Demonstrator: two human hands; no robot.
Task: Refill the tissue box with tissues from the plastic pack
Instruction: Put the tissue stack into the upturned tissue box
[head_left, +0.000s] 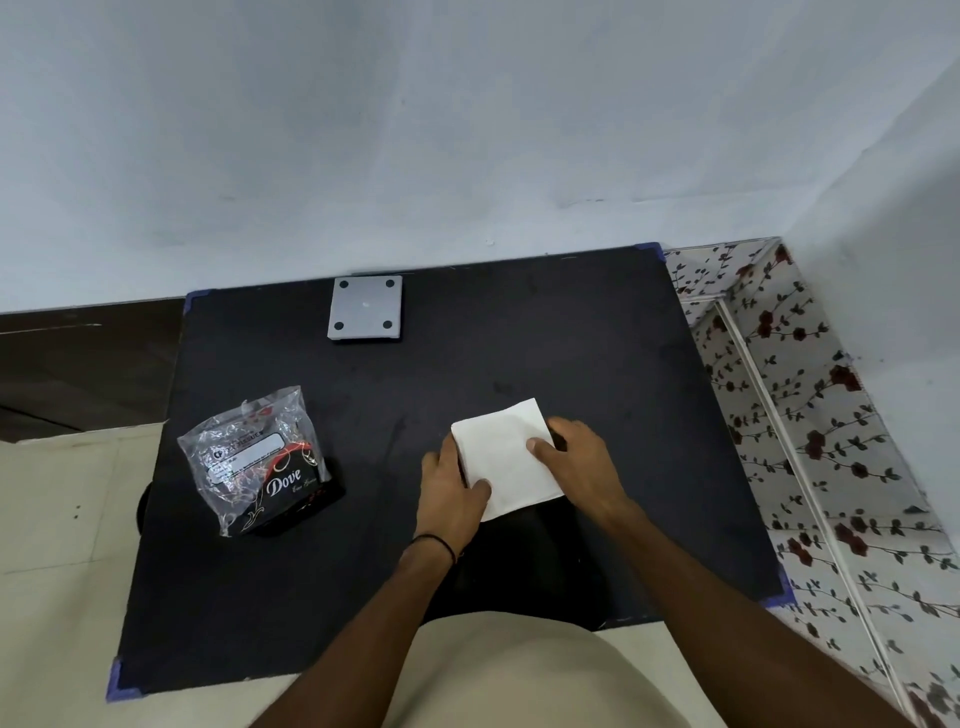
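Observation:
A white stack of square tissues (506, 457) lies on the black table (363, 571), right of centre. My left hand (452, 488) grips its left edge, thumb on top near the front corner. My right hand (576, 457) holds its right side, thumb pressed on the top sheet. Whether a box sits under the stack is hidden by the tissues and my hands. The crumpled clear plastic pack (254, 457), printed "Dove" on a black panel, lies at the table's left edge, apart from both hands.
A grey square plate (365, 308) with dark dots at its corners rests at the table's far edge by the pale wall. A floral-patterned surface (810, 441) runs along the right. Beige floor (57, 519) lies to the left.

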